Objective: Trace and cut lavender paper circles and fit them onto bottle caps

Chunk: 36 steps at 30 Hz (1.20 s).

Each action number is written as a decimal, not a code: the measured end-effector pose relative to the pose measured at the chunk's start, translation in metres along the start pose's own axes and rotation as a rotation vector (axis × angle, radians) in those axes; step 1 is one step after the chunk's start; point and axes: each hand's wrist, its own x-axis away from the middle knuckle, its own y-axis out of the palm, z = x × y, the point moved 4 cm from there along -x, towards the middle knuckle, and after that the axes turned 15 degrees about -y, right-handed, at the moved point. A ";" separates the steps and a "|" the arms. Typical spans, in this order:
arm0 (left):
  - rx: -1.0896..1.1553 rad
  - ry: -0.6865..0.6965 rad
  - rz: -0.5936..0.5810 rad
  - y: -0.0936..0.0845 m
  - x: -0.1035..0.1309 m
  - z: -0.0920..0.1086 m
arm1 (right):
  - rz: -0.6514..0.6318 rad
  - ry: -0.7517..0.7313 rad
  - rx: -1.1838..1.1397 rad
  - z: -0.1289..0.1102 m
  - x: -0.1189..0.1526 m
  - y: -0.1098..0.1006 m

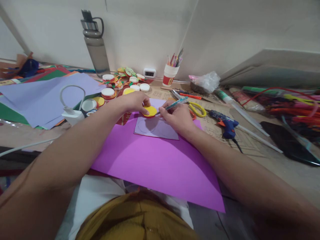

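Observation:
My left hand (139, 101) is closed on a round yellow disc with a red edge (150, 112), which rests on a small lilac sheet (160, 130). Pencil-thin circle outlines show on that sheet, in front of the disc. In my right hand (178, 116) is a pen with a clear bluish barrel (177, 103), its tip close to the disc's right edge. Under the lilac sheet lies a large purple sheet (155, 163) that hangs over the table's front edge.
Yellow-handled scissors (198, 109) and a blue glue gun (226, 125) lie to the right. Behind stand a paper cup of pens (170, 74), a small digital clock (149, 73) and a water bottle (96, 50). Round lids (108, 93) and coloured paper (50, 96) occupy the left.

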 end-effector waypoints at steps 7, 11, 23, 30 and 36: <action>0.018 0.021 -0.026 0.000 0.001 0.001 | -0.083 -0.057 -0.008 -0.007 0.003 0.006; -0.003 0.022 -0.020 -0.001 0.002 0.003 | -0.099 -0.100 -0.041 -0.008 0.003 0.009; 0.010 0.014 -0.015 0.000 0.002 0.003 | -0.105 -0.112 0.032 -0.002 0.002 0.006; 0.027 0.010 -0.013 0.002 -0.001 0.001 | -0.081 -0.071 0.066 0.006 0.000 0.003; 0.031 0.010 -0.012 0.001 0.001 0.002 | -0.044 -0.028 0.037 0.014 0.000 0.001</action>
